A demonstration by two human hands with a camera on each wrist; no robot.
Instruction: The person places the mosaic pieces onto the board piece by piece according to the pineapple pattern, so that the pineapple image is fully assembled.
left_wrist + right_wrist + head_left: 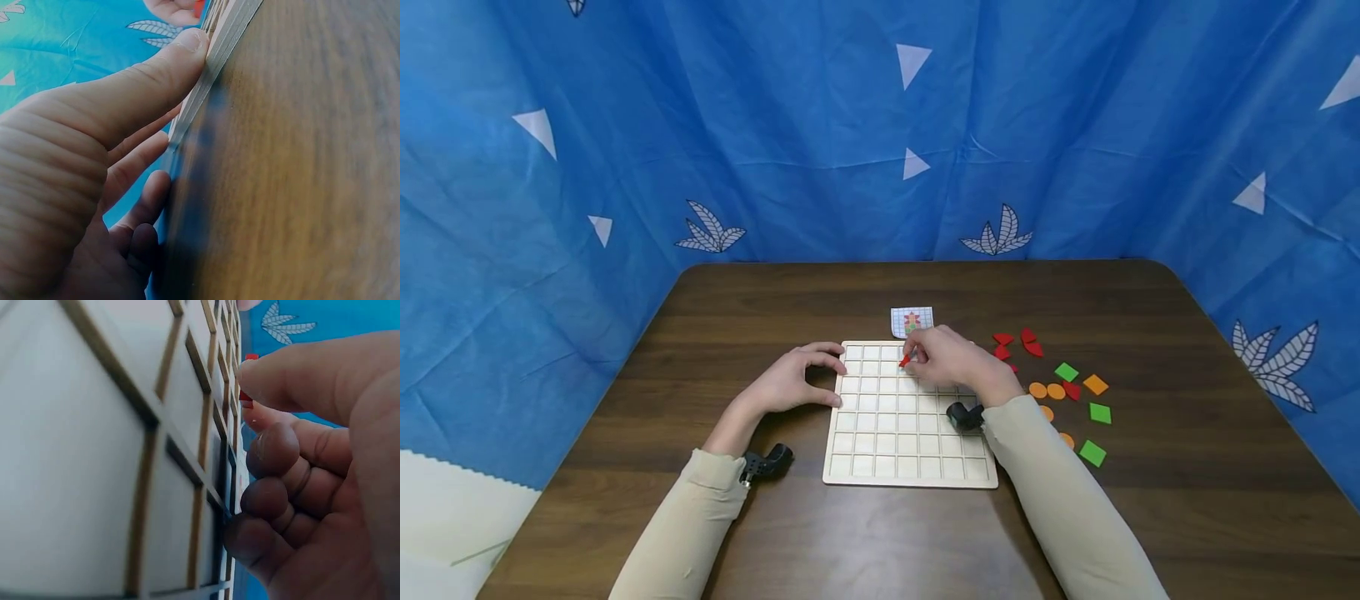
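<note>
A pale grid board [886, 425] with raised dividers lies on the dark wooden table. My left hand [796, 379] is at its left edge, with thumb and curved fingers touching the side near the far corner. In the left wrist view the thumb [156, 78] presses against the board's edge [212, 78]. Over the board's upper rows, my right hand [951, 357] pinches a small red piece [905, 361] between thumb and fingers. The right wrist view shows that red piece [246, 397] partly hidden by the thumb, with the other fingers curled.
Just beyond the board lies a small pattern card [912, 319], partly covered by the right hand. To the right are scattered red pieces [1033, 348], orange discs [1037, 390], green squares [1100, 413] and an orange square [1096, 384]. A blue curtain [820, 125] hangs behind the table.
</note>
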